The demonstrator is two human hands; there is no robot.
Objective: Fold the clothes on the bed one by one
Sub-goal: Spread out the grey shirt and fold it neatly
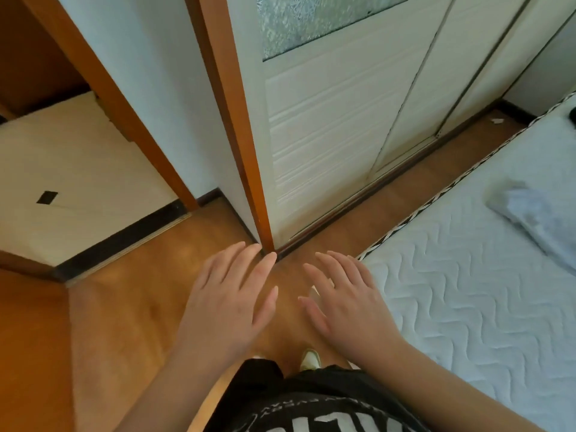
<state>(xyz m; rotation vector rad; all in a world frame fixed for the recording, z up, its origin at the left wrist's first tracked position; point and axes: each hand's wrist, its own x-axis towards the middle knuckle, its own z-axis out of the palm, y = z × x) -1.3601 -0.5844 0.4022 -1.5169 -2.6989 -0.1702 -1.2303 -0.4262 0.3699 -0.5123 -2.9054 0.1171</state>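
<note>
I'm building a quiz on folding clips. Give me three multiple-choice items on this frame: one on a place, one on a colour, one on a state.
1. Where does the pale garment lie?
A. on the mattress
B. on the wooden floor
C. in the left hand

2. What colour is the person's shirt?
A. red
B. black with white lettering
C. plain yellow

3. How are the two hands?
A. both gripping cloth
B. one clenched in a fist
C. both flat, holding nothing

Answers: 1 A, it rests on the quilted surface at the right edge. 2 B, dark fabric with pale letters shows at the bottom. 3 C, the fingers of the left hand and right hand are spread straight above the floor.
</note>
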